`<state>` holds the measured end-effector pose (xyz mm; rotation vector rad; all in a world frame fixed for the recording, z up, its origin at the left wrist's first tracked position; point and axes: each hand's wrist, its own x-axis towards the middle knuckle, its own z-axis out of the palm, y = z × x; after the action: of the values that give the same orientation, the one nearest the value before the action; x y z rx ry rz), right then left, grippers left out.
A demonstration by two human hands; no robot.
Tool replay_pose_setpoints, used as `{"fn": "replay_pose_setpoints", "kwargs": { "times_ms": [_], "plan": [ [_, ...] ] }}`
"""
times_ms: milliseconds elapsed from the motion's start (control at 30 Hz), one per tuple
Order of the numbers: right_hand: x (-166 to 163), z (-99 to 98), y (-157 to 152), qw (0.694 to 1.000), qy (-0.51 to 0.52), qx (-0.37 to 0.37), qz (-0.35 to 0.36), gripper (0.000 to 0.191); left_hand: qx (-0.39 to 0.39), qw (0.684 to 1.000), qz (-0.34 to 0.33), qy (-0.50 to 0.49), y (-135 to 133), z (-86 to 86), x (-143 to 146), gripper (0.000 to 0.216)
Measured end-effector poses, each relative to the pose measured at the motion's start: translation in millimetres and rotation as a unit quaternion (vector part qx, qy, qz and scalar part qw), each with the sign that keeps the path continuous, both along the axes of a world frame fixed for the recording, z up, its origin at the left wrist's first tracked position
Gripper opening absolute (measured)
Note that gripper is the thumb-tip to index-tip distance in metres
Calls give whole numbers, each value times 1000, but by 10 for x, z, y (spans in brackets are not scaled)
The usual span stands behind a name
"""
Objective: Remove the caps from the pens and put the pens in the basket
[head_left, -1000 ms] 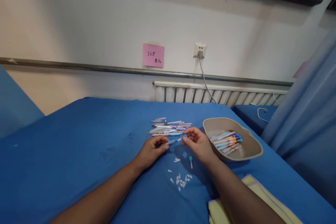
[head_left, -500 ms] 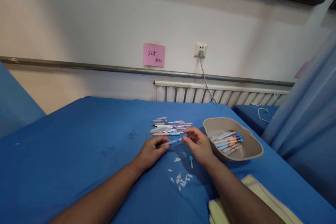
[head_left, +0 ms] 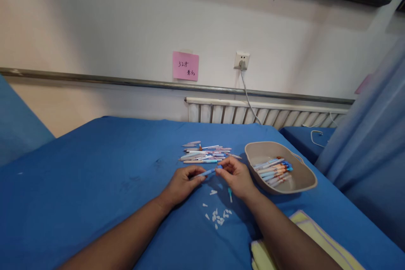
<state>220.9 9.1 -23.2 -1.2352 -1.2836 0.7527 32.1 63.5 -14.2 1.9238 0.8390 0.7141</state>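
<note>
Between the fingers of my left hand (head_left: 180,183) is a light blue pen (head_left: 206,173), pointing up to the right. My right hand (head_left: 237,177) pinches a small blue cap (head_left: 219,168) at the pen's right end; cap and pen appear to touch. Just beyond my hands lies a loose pile of pens and pen parts (head_left: 199,156). Nearer to me, several small white tips (head_left: 218,218) are scattered on the blue cloth (head_left: 126,202). A teal piece with a pale stem (head_left: 230,194) lies beside my right wrist.
A beige basket (head_left: 303,181) with several pens (head_left: 274,171) in it stands right of my right hand. A folded yellow cloth (head_left: 316,232) lies under my right forearm. Behind the table are a radiator (head_left: 221,112) and a socket with a plugged-in cord (head_left: 242,61).
My right hand has come slightly left and the blue cap is now against the pen's end, where a pale tip showed before. My left hand has hardly moved.
</note>
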Motion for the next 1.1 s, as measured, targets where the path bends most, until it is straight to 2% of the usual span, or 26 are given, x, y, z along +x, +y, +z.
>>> {"fn": "replay_pose_setpoints", "kwargs": {
  "times_ms": [533, 700, 867, 967, 1100],
  "plan": [
    [-44, -4, 17, 998, 53, -8, 13, 26, -80, 996, -21, -16, -72, 21, 35, 26],
    [-86, -2, -9, 996, 66, -21, 62, 29, -86, 995, -24, -37, -77, 7, 38, 25],
    [-126, -42, -15, 993, 73, -22, 94, 39, -97, 993, -13, -62, -57, -2, 43, 24],
    [-107, -58, 1, 993, 78, -9, 83, 40, -101, 992, -12, -72, -42, 7, 39, 25],
    [-37, -68, 40, 997, 75, 8, 26, 35, -104, 993, -10, -62, -34, 23, 38, 27]
  ]
}}
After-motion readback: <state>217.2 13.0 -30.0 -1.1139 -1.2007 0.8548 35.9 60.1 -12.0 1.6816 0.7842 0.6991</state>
